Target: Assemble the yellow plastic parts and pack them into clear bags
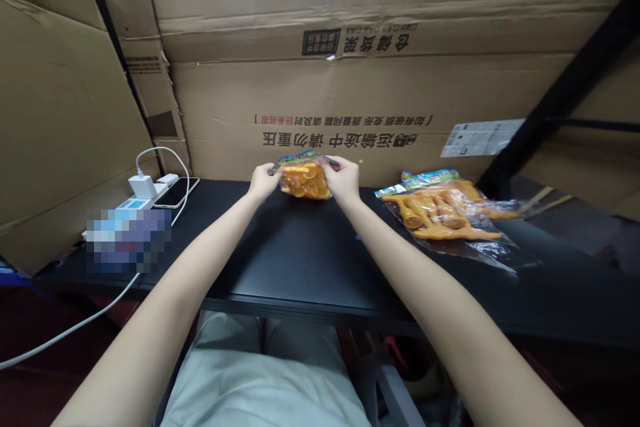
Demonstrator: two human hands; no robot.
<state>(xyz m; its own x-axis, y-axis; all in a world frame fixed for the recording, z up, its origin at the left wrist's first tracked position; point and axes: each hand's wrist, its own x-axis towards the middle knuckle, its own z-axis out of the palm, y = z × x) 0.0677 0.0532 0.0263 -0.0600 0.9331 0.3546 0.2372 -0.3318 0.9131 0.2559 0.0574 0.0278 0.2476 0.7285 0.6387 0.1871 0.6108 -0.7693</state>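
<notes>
Stretched between my two hands is a clear plastic bag (306, 180) of orange plastic pieces, with a colourful printed header along its top. My left hand (264, 181) pinches the header's left corner. At the right corner, my right hand (343, 178) is closed on the same bag. It hangs just above or against the back of the black table; I cannot tell whether it touches. To the right, more clear bags of orange plastic pieces (443, 210) lie on the tabletop, overlapping, with similar headers. What the orange pieces are is not clear.
A power strip with a white charger (143, 187) and a phone (177, 192) sit at the left, beside a blurred-out item (129, 240). A white cable (95, 315) runs off the table's left front. Cardboard (300, 90) walls the back; a black post (550, 93) slants at right.
</notes>
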